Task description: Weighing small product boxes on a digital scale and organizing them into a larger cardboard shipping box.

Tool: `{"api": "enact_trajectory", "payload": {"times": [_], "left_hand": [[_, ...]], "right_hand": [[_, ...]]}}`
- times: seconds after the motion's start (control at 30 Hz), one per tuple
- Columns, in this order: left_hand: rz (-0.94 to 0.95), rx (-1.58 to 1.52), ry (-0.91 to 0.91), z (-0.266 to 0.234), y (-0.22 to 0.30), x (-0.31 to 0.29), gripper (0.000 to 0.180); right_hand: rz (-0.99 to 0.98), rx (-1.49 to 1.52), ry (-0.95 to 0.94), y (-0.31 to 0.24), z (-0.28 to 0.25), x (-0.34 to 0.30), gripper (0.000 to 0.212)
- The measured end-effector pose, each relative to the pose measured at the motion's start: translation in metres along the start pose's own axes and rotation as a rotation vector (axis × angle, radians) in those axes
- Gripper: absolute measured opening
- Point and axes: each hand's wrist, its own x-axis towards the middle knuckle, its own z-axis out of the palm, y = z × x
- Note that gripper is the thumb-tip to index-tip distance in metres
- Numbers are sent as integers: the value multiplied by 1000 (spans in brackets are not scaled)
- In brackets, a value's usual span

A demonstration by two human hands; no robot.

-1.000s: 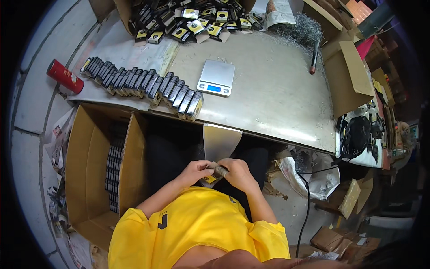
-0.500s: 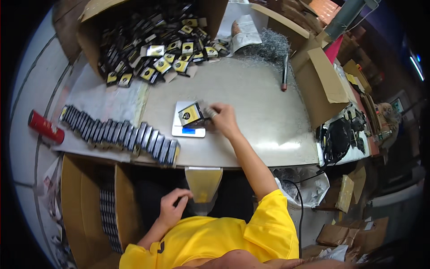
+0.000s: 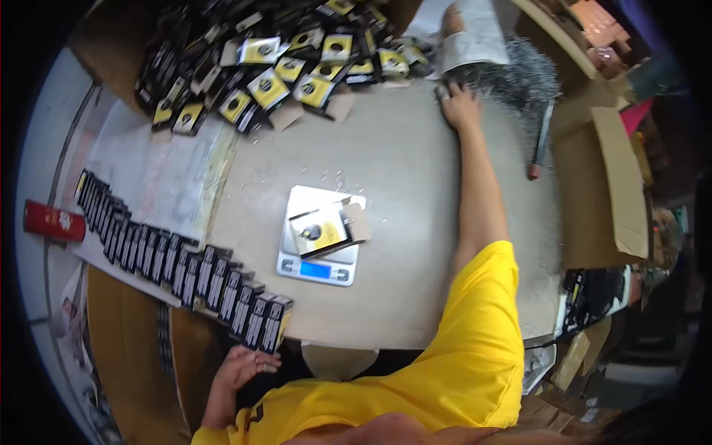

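Observation:
A small black-and-yellow carton (image 3: 317,230) lies on the white digital scale (image 3: 291,211) in mid-table, its pale flap sticking out to the right. My right arm is stretched far forward. At its end my right hand (image 3: 461,110) is palm down at the near left edge of a heap of tiny silvery metal pieces (image 3: 523,74), fingers apart. My left hand (image 3: 241,367) is low by the table's front edge, below the near end of a long row of upright black cartons (image 3: 222,289). Its fingers are loosely stretched, with nothing visible in them.
Loose black-and-yellow cartons (image 3: 271,85) spill from a big cardboard box at the back left. A red cylinder (image 3: 53,221) lies at the far left. A dark rod with a red tip (image 3: 541,141) and an open cardboard box (image 3: 586,193) are on the right. Metal bits dot the tabletop.
My right hand has left the carton at the scale and reached forward to the metal heap. The carton rests alone on the scale. My left hand has shifted toward the carton row; the view has moved.

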Motion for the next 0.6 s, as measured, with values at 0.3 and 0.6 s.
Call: {"api": "enact_trajectory", "payload": {"times": [0.3,0.6], "left_hand": [[-31,-63,-210,-13,1,10,53],[58,276,-263,21,2,-26,44]], "right_hand": [[-386,117,-111,3,-53,-165,53],[-430,274,-174,-24,-125,-338,59]]}}
